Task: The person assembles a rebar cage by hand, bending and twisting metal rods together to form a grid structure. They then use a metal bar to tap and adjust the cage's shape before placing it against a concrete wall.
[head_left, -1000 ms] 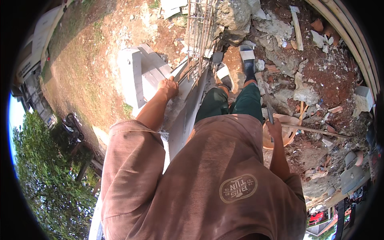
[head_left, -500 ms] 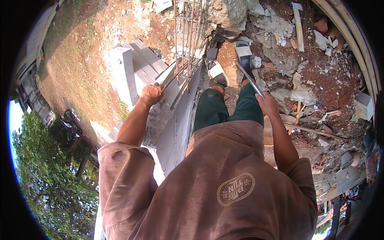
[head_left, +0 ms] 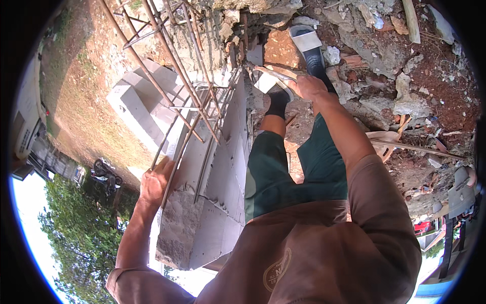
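Observation:
My left hand [head_left: 156, 181] is closed round the end of a thin steel rod [head_left: 161, 148] beside the top of a light grey block wall [head_left: 217, 202]. The rod runs up toward an upright rebar cage [head_left: 164, 38], made of rusty bars tied with cross pieces. My right hand [head_left: 310, 87] grips a metal bar [head_left: 276, 73] low in front of my legs. Its far end points left toward the foot of the cage. More loose rod ends [head_left: 185, 162] stick out along the wall top, just right of my left hand.
Pale blocks [head_left: 135, 109] are stacked left of the wall. Broken concrete and rubble [head_left: 364, 76] cover the soil at right, with a wooden plank [head_left: 411, 20] and a thin stick [head_left: 420, 147]. My sandalled feet stand on uneven ground close to the wall.
The view has shifted toward the wall, so the cage looks larger and further left. My right hand has moved away from my body and left, swinging the bar toward the cage; the left keeps its grip.

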`<state>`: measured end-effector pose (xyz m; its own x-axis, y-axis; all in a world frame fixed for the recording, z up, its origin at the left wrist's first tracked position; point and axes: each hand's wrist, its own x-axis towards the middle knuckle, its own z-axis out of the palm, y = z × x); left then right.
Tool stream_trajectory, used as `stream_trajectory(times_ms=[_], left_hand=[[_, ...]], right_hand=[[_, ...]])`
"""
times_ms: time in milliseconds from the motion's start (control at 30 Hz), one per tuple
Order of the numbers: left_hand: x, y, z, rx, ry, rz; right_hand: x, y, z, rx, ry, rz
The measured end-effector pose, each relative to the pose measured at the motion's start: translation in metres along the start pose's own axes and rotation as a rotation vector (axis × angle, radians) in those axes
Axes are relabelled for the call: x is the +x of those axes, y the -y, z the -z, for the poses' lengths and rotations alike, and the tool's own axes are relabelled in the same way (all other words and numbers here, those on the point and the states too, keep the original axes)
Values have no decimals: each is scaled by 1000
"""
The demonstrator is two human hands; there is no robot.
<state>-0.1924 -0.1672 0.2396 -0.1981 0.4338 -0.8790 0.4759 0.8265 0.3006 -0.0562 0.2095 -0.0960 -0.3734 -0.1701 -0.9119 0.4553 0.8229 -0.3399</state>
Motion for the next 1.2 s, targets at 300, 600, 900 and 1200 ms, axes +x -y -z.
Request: stream_trajectory(times_ms=[300,600,900,1200], left_hand=[[5,-6,-3,51,22,113],[12,-9,-3,28,2,105],[13,-9,-2,63,-18,57],[7,-8,-9,-12,-51,174]], right_hand=[[97,-15,-56,62,119,22],[140,-39,-66,79,190,103],[134,-19,-57,10,229,-65],[125,-2,-49,22,200,-129]])
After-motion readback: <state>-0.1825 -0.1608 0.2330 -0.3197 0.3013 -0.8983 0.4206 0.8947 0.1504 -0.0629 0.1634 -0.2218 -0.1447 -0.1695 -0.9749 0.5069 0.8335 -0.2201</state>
